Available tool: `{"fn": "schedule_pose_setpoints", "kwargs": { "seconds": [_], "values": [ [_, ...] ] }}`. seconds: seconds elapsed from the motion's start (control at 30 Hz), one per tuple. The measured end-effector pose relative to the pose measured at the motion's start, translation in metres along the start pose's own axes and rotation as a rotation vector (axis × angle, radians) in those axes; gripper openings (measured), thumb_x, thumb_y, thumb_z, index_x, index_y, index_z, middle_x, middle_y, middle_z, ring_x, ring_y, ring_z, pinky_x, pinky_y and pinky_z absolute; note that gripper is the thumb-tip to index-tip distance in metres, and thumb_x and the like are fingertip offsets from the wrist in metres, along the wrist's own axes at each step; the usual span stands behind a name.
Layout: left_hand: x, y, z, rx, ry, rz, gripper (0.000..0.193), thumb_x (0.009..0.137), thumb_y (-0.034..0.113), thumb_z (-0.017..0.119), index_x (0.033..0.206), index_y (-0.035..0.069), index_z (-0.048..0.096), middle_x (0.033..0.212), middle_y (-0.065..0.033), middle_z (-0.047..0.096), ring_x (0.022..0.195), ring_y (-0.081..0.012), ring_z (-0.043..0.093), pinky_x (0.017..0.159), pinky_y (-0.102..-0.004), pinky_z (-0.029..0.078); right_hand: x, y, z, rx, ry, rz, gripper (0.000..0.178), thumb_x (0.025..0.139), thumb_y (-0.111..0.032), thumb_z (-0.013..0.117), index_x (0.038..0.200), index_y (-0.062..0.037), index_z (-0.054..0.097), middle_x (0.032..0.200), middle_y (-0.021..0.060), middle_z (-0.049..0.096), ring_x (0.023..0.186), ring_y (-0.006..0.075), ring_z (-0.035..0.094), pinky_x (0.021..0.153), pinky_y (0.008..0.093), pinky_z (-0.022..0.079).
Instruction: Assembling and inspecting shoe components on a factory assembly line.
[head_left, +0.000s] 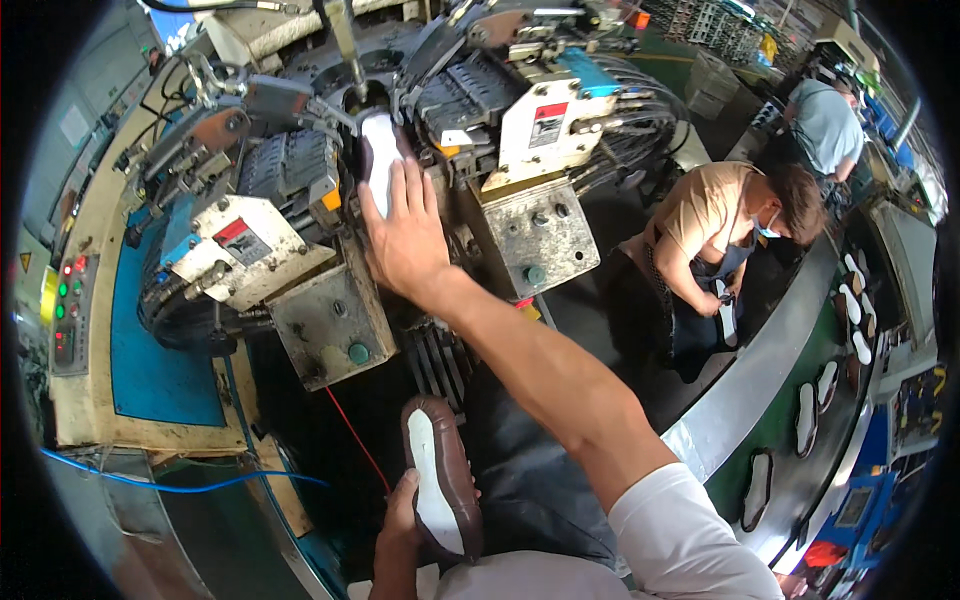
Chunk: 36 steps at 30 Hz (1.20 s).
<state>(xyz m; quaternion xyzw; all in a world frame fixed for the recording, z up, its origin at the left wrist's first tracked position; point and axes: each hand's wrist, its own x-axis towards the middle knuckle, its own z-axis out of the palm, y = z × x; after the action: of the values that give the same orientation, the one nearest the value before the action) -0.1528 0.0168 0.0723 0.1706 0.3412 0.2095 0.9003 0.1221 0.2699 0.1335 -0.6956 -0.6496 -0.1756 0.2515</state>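
Low in the view, my left hand (402,515) grips a brown shoe upper (464,480), sole side facing up with its white insole board showing. Its fingers wrap partly out of sight behind the shoe. My right hand (408,238) is stretched forward, fingers extended and lying on a second shoe upper (378,145), dark with a white underside. That shoe sits bottom up between the two clamp halves of a shoe lasting machine (535,140). A metal rod (347,45) comes down near its far end.
Left stands a control panel (72,310) with lit buttons; a blue hose (180,487) crosses below it. Metal boxes (335,325) with knobs jut toward me. At right, a co-worker (710,225) handles a shoe beside a curved conveyor (740,410) carrying several shoes. Another person (825,125) stands farther back.
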Motion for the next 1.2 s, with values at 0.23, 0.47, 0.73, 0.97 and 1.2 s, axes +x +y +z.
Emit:
{"fn": "schedule_pose_setpoints", "kwargs": {
  "seconds": [0.23, 0.47, 0.73, 0.97, 1.2],
  "values": [
    [0.041, 0.014, -0.004, 0.141, 0.088, 0.004, 0.081, 0.108, 0.056, 0.05, 0.157, -0.009, 0.043, 0.132, -0.0332, 0.068, 0.111, -0.0458, 0.075, 0.098, -0.0554, 0.063, 0.053, 0.004, 0.011, -0.009, -0.009, -0.003, 0.078, 0.091, -0.032, 0.074, 0.16, -0.0037, 0.049, 0.164, 0.0423, 0.035, 0.158, 0.0574, 0.028, 0.132, 0.064, 0.02],
    [0.072, 0.029, -0.017, 0.115, -0.072, 0.012, 0.09, 0.104, 0.063, 0.059, 0.16, -0.005, 0.041, 0.135, -0.033, 0.067, 0.115, -0.0465, 0.074, 0.1, -0.0589, 0.063, 0.065, -0.011, -0.003, -0.004, 0.005, 0.027, 0.071, 0.095, -0.026, 0.066, 0.16, -0.0028, 0.048, 0.163, 0.0427, 0.037, 0.158, 0.0588, 0.028, 0.132, 0.0658, 0.019],
    [0.064, 0.053, 0.006, 0.201, -0.057, 0.201, 0.082, 0.104, 0.046, 0.065, 0.164, 0.0, 0.035, 0.139, -0.0247, 0.064, 0.116, -0.0373, 0.074, 0.1, -0.0501, 0.063, 0.005, 0.023, -0.017, 0.397, 0.127, -0.086, 0.079, 0.093, -0.038, 0.075, 0.164, -0.0154, 0.049, 0.169, 0.0441, 0.022, 0.159, 0.0612, 0.022, 0.134, 0.0577, 0.023],
    [0.063, 0.012, -0.014, 0.209, -0.096, 0.231, 0.083, 0.103, 0.047, 0.07, 0.165, 0.003, 0.037, 0.145, -0.0243, 0.063, 0.12, -0.0373, 0.073, 0.103, -0.0527, 0.062, -0.217, -0.029, -0.049, 1.658, -0.375, 0.905, 0.064, 0.11, -0.043, 0.065, 0.163, -0.009, 0.051, 0.156, 0.0138, 0.059, 0.139, 0.0262, 0.058, 0.12, 0.0401, 0.044],
    [-0.013, -0.05, -0.024, -0.062, -0.281, 0.162, 0.09, 0.104, 0.042, 0.07, 0.173, 0.013, 0.021, 0.152, -0.0281, 0.055, 0.126, -0.0469, 0.068, 0.109, -0.0609, 0.058, -0.283, -0.055, -0.06, 1.626, -0.389, 1.157, 0.069, 0.11, -0.048, 0.066, 0.161, -0.0061, 0.05, 0.143, 0.015, 0.066, 0.127, 0.0256, 0.064, 0.11, 0.0434, 0.053]
  ]
}}
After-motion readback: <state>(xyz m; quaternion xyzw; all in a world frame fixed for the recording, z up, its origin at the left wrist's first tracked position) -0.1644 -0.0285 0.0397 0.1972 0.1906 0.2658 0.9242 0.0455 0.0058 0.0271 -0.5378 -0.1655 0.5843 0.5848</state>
